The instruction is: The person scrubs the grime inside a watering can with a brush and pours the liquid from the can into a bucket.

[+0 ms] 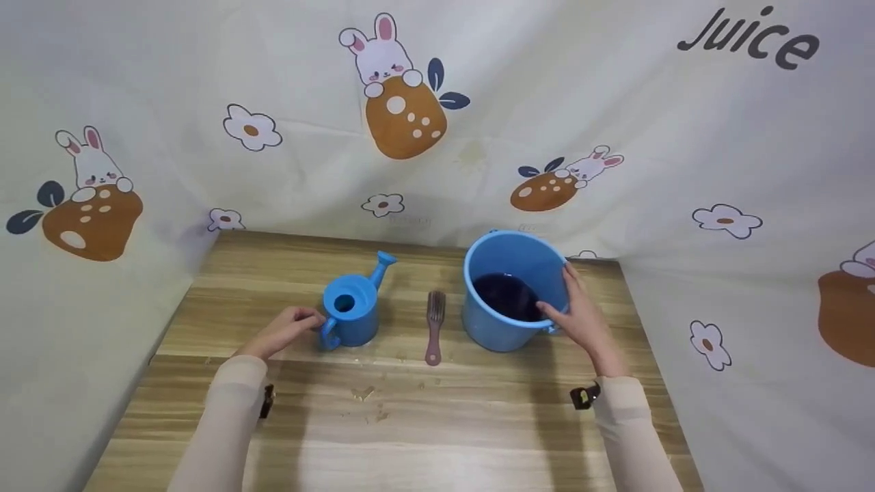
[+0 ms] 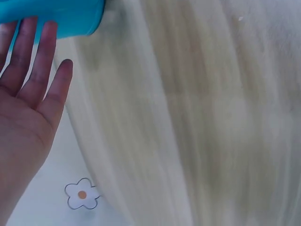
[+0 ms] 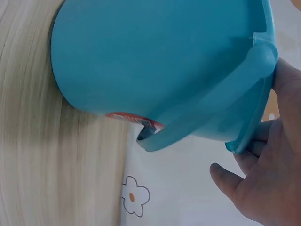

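Note:
A blue watering can point(image 1: 362, 326) stands upright on the wooden table, its spout toward the back right. My left hand point(image 1: 290, 329) is at its handle point(image 1: 329, 335), fingertips touching or very close. The left wrist view shows the fingers of this hand point(image 2: 28, 94) mostly straight, beside the blue can point(image 2: 70, 19). On the right stands a blue bucket point(image 1: 495, 333) with dark liquid point(image 1: 506, 295) inside. My right hand point(image 1: 581, 318) grips its rim, thumb over the inside and fingers outside. From the right wrist, the bucket's handle point(image 3: 202, 113) hangs down along its side.
A purplish hairbrush point(image 1: 435, 331) lies between can and bucket, bristles up. Small wet spots point(image 1: 364, 394) dot the wooden table point(image 1: 410, 444) in front. Printed cloth walls point(image 1: 307, 171) enclose the back and sides of the table.

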The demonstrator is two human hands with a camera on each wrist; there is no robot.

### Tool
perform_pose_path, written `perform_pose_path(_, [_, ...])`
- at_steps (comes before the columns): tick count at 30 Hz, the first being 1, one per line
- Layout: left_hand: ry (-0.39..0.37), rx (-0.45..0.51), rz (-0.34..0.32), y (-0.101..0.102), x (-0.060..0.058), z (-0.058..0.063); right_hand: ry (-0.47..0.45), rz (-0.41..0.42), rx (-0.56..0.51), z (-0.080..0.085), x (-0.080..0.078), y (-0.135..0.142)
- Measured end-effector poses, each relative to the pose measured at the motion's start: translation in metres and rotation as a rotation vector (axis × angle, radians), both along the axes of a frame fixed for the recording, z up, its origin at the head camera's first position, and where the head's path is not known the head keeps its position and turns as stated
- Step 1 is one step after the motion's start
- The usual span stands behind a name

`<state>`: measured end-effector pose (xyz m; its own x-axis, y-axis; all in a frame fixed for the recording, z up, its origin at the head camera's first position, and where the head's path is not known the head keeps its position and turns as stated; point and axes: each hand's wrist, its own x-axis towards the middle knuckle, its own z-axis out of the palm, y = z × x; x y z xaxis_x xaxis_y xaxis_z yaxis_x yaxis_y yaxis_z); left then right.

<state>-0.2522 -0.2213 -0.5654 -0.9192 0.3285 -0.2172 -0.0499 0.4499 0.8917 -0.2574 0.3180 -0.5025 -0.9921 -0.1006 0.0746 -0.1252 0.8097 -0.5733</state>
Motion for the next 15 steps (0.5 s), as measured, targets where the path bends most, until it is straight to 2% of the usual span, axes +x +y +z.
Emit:
perform_pose_path(5, [0.047, -0.012, 0.055, -0.002, -0.011, 0.015, -0.048, 0.027, 0.047, 0.013, -0.003, 0.003])
perform_pose_path(10, [0.103, -0.101, 0.142, 0.003, -0.024, 0.035, -0.078, 0.058, 0.1, 0.032, -0.011, 0.002])
perform_pose_path(15, [0.115, -0.177, 0.146, 0.013, -0.037, 0.058, -0.071, 0.073, 0.172, 0.054, -0.021, -0.003])
